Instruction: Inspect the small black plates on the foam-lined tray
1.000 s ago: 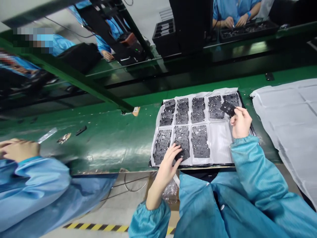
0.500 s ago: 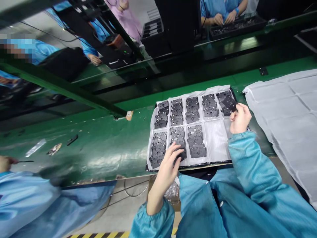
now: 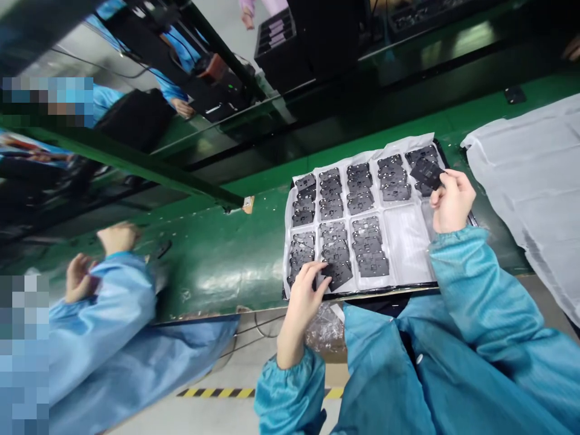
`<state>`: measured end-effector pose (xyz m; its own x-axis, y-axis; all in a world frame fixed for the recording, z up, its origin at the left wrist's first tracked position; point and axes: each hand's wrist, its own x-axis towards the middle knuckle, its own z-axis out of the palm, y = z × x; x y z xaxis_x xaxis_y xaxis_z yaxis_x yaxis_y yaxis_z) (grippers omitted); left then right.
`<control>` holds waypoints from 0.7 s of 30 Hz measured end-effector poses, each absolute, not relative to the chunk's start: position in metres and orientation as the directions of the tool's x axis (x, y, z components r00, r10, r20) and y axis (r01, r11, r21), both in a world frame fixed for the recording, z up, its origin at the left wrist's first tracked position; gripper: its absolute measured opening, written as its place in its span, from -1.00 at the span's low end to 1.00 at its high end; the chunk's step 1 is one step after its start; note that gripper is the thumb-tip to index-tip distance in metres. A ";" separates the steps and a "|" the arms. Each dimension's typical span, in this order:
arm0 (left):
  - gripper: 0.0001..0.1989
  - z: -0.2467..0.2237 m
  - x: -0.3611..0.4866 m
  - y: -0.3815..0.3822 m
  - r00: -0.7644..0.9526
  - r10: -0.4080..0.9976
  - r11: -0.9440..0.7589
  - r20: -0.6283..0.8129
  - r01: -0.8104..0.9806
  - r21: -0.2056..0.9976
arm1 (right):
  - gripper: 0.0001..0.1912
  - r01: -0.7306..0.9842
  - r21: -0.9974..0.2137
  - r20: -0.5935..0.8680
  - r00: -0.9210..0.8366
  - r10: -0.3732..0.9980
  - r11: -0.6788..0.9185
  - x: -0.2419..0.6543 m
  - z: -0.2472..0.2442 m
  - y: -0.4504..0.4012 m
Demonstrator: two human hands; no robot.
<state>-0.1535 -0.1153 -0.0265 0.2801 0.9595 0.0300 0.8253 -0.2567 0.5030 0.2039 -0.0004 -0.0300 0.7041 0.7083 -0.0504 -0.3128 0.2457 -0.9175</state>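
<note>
A tray with a white liner (image 3: 408, 241) rests on the green bench, its compartments holding overlapping flat black parts (image 3: 369, 248). At its right end, my right hand (image 3: 453, 199) pinches a black plate (image 3: 427, 173) by its edge, above the back right compartment. My left hand (image 3: 308, 290) is at the front edge, fingers curved and thumb apart, beside a tilted black part (image 3: 338, 275) in the second front compartment. Whether those fingertips grip that part is hard to tell. One front compartment towards the right shows only bare liner.
A white sheet (image 3: 534, 175) lies to the right, with a small black part (image 3: 515, 95) behind it. At the left, a co-worker's hands (image 3: 118, 237) are over the bench. A green post (image 3: 181, 181) slants down to the bench behind the tray. More workers are across the line.
The view has shifted, so the tray appears farther right and higher. The co-worker's arms at the left have come further over the bench. My right hand still holds the plate.
</note>
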 end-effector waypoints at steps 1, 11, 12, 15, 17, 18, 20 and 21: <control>-0.74 -0.026 -0.153 -0.114 0.291 0.957 -0.261 0.019 0.827 0.498 | -0.86 -0.311 -0.919 -0.049 0.702 0.710 0.244 0.204 -0.030 0.000; -0.66 -0.020 -0.153 -0.104 0.358 0.932 -0.277 -0.058 0.805 0.525 | -0.86 -0.305 -0.927 -0.048 0.672 0.739 0.217 0.201 -0.032 0.000; -0.66 -0.019 -0.153 -0.105 0.359 0.931 -0.277 -0.060 0.807 0.521 | -0.86 -0.302 -0.928 -0.046 0.672 0.739 0.217 0.201 -0.032 0.000; -0.63 -0.015 -0.151 -0.107 0.373 0.925 -0.287 -0.073 0.811 0.509 | -0.87 -0.299 -0.928 -0.043 0.679 0.733 0.222 0.200 -0.030 0.000; -0.63 -0.012 -0.150 -0.106 0.387 0.920 -0.300 -0.066 0.803 0.514 | -0.87 -0.309 -0.923 -0.050 0.687 0.725 0.229 0.200 -0.029 -0.001; -0.64 -0.011 -0.149 -0.104 0.385 0.921 -0.304 -0.052 0.798 0.520 | -0.86 -0.316 -0.920 -0.056 0.692 0.720 0.232 0.200 -0.028 -0.001; -0.69 -0.012 -0.148 -0.096 0.370 0.929 -0.315 0.004 0.787 0.531 | -0.84 -0.329 -0.914 -0.067 0.701 0.710 0.239 0.201 -0.028 -0.001; -0.71 -0.015 -0.147 -0.090 0.359 0.932 -0.324 0.039 0.783 0.531 | -0.83 -0.331 -0.911 -0.066 0.705 0.706 0.245 0.201 -0.028 -0.001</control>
